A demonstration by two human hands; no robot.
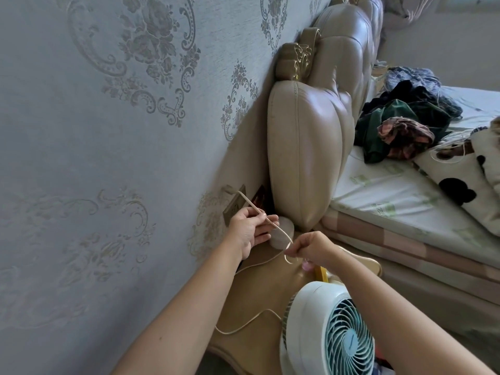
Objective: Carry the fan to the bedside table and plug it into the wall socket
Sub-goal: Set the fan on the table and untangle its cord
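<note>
Both hands [250, 230] [311, 246] pinched on the cord [273, 226], fan [328, 331] just below the right wrist.

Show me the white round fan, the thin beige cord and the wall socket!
White round fan [349, 345], head view: teal front grille.
Thin beige cord [281, 231], head view: stretch between the hands.
Wall socket [234, 204], head view: brown faceplate.

The fan [328, 331] is standing on the near right part of the surface [259, 301], its cord [251, 322] lying across the top to its left. The wall socket [234, 204] is sitting on the wall at the far left of the surface, with the headboard [311, 158] rising just right of it. The bed [405, 201] is lying right of the surface, clothes [400, 125] piled on it far off.
</note>
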